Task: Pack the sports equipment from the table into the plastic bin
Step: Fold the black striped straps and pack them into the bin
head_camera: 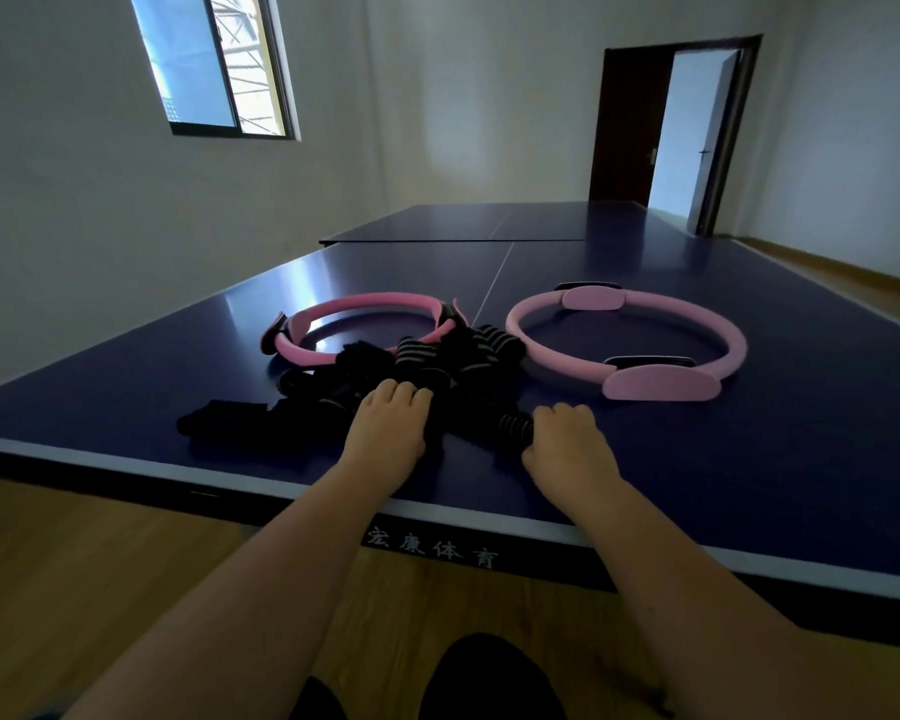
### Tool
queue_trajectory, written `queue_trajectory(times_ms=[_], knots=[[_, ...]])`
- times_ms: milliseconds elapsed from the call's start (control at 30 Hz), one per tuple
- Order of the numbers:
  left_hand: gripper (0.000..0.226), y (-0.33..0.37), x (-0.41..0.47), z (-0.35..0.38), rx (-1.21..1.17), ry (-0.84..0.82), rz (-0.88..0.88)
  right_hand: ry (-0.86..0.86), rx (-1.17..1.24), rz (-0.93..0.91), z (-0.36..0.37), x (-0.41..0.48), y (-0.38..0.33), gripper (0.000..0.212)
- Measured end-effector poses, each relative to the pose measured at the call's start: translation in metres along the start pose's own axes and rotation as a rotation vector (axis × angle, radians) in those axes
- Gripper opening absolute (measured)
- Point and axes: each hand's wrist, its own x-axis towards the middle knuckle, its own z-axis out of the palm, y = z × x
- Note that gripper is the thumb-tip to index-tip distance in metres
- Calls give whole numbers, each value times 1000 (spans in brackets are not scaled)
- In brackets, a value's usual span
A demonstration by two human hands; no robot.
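You are at the start of the packing: both pink rings and the black gear lie on the table [749, 459], and the plastic bin is not in view. Your left hand [385, 426] lies on the near side of the pile of black bands [437, 358], its fingers curled down into it as if taking hold. Your right hand [567, 441] is closed around a black ribbed handle [515, 426] at the right near edge of the same pile. The left ring [370, 302] is partly under the far side of the pile; the right ring [661, 383] lies just beside it, flat on the table.

I judge that the step in hand is gathering the bands. The next move asks you to lift the whole tangle together, so that no strap drags the left ring or hangs loose, and then to find the bin, which must be somewhere outside this view.
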Motion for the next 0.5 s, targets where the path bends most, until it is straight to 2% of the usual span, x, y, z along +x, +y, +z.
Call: queue_trajectory(times_ms=[67,133,167,233,267,333,367,433,467,500], knots=[[41,-1,0,-7,-62,57,-9,93,101,22,-2,5,5,12],[39,-3,-3,-20,-301,184,-104,162,437,111,-11,12,3,17],[36,-3,-3,-33,-487,191,-191,168,664,155,-18,15,-1,18],[26,0,2,-52,-823,205,-388,99,1058,235,-30,23,-14,14],[21,1,8,-58,-950,229,-501,39,1170,257,-34,28,-21,14],[21,-3,25,-60,-1191,285,-721,-80,1218,241,-33,40,-31,14],[36,-6,34,-61,-1317,279,-812,-122,1192,233,-29,47,-34,15],[87,-14,48,-60,-1509,160,-919,-187,1081,216,-18,60,-34,31],[102,-17,52,-58,-1564,69,-951,-219,1019,211,-14,65,-32,40],[103,-18,56,-57,-1608,-11,-958,-259,975,204,-9,70,-28,45]])
